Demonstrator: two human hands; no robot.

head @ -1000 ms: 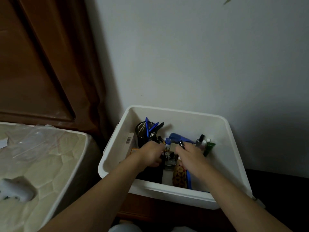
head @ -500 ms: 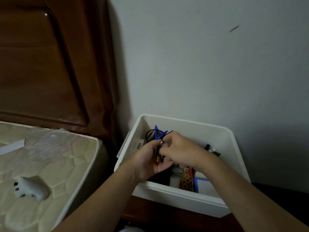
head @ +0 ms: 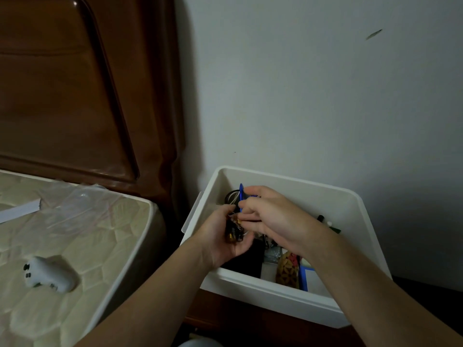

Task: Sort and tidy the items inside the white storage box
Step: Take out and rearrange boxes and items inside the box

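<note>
Box: the white box sits on a dark wooden surface against the wall, just beside the bed.
Change: a second ago both hands were down among the clutter on the box floor; now they are raised together over the back left corner, above the dark cup.
Left hand: the left hand is cupped palm up, its fingers curled round a small bunch of dark and brassy bits; what they are is too dim to tell.
Right hand: the right hand reaches across, its fingertips pinching at the same bunch, close by a blue pen that stands in the cup.
Meaning: loose small pieces appear to have been gathered up and are being picked over, probably for the cup.
Left to do: a patterned brown thing, a blue-edged card and small bottles lie unsorted in the box.
</note>
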